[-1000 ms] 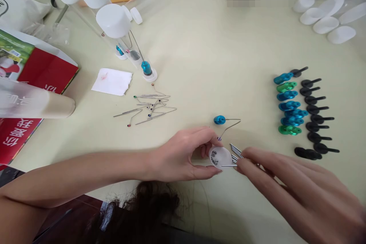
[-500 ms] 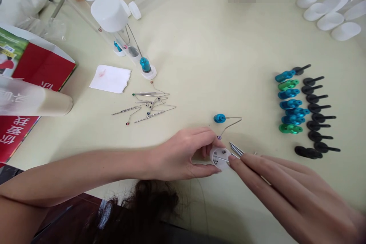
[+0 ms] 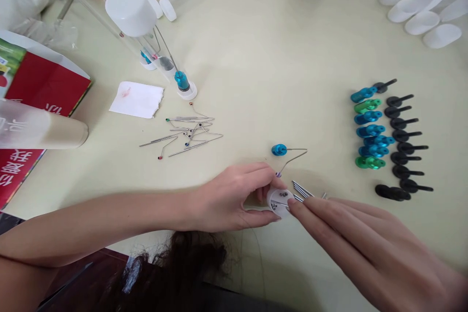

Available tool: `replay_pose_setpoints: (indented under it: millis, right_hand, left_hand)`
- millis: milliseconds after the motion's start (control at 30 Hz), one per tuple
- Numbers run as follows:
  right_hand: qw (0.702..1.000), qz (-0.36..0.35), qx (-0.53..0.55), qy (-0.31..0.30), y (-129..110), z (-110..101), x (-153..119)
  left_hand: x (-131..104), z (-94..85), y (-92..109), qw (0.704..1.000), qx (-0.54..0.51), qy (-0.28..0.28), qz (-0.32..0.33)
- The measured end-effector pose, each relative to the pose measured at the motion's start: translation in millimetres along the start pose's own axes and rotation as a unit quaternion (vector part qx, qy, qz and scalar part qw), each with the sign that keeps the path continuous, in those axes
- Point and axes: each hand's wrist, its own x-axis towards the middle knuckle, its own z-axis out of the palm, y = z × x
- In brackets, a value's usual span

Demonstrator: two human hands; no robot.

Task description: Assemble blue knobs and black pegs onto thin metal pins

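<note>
My left hand point(image 3: 237, 200) is closed round a small white cup point(image 3: 269, 200), tilted so its mouth shows. Several tiny metal parts point(image 3: 283, 194) lie inside it. The fingers of my right hand point(image 3: 351, 234) pinch a thin metal tool point(image 3: 281, 203) whose tip reaches into the cup. Beside the right fingertips lie several metal rods point(image 3: 300, 189). Just beyond the cup, a bent wire point(image 3: 297, 156) with a purple-striped bead at its end runs to a blue metal piece point(image 3: 279, 149).
Blue and green metal pieces point(image 3: 370, 131) and black pins point(image 3: 402, 135) line the right. Thin bent wires point(image 3: 190, 131), white paper point(image 3: 137, 100), capped tubes point(image 3: 130, 11), a drink cup point(image 3: 62, 129) and a red box point(image 3: 47, 78) occupy the left. White caps point(image 3: 422, 23) lie back right.
The tool's tip has shifted slightly within the cup, and the small metal parts have moved a little. The whole view has slid slightly left and up.
</note>
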Motion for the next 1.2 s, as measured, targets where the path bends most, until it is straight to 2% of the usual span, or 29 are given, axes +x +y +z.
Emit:
replay_pose_setpoints:
  millis: [533,867,933,1067,1133,1200]
  right_hand:
    - [1.0,-0.014,-0.017,0.002,1,-1,-3]
    - [0.999,-0.02,-0.018,0.027,3,1,1]
    - [1.0,0.005,0.006,0.016,3,0,0]
    - [0.989,0.131,0.073,-0.019,5,2,-5]
    - [0.984,0.162,0.067,0.004,7,4,-7]
    - [0.98,0.177,0.066,0.06,10,5,-7]
  left_hand:
    - [0,0.0,1,1.0,0.013,0.002,0.0]
    - [0,0.5,1,1.0,0.006,0.002,-0.004]
    - [0,-0.5,2,1.0,0.011,0.004,-0.001]
    - [1,-4.7,3,0.998,0.051,0.018,0.026]
    - [0,-6.7,2,0.996,0.08,0.023,0.029]
    - [0,-8.1,1,0.993,0.115,0.025,0.023]
